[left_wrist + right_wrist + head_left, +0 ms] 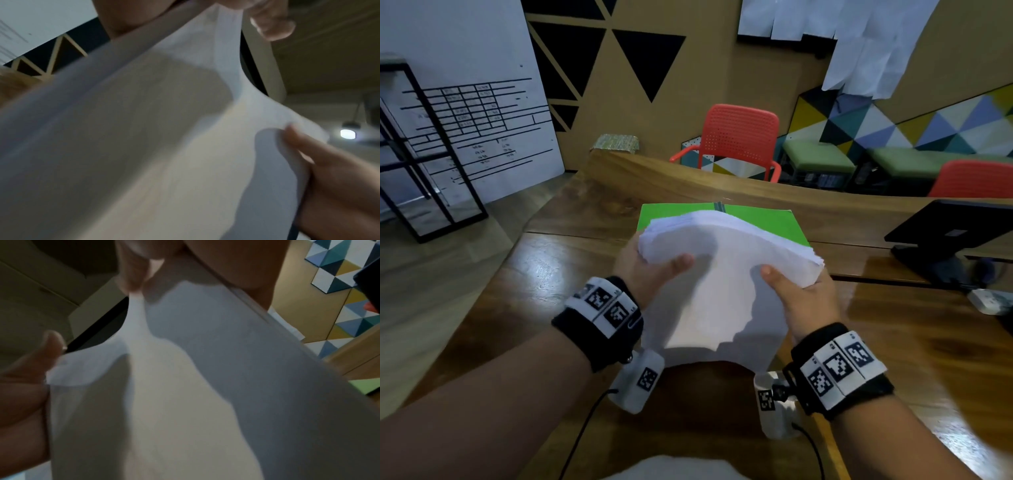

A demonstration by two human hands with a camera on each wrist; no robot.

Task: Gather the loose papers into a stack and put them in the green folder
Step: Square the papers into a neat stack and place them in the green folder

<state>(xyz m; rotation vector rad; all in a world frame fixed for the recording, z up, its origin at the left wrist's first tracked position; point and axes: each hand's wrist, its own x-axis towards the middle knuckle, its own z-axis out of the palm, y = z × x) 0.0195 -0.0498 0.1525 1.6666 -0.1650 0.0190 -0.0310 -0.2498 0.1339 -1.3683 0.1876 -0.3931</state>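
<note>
A thick stack of white papers (722, 274) is held up above the wooden table, its far edge raised and its near edge hanging down. My left hand (650, 270) grips the stack's left side, thumb on top. My right hand (796, 291) grips the right side the same way. Behind the stack lies the green folder (774, 222), flat on the table and partly hidden by the paper. In both wrist views the papers (164, 146) (205, 386) fill the picture, blurred, with a thumb (304, 146) (41, 353) on the sheet.
A black monitor stand (948, 233) sits at the table's right edge, with a small white device (989, 301) near it. A raised wooden ledge (722, 178) runs behind the folder. Red chairs (739, 140) and green benches stand beyond. A black shelf frame (424, 154) is at the far left.
</note>
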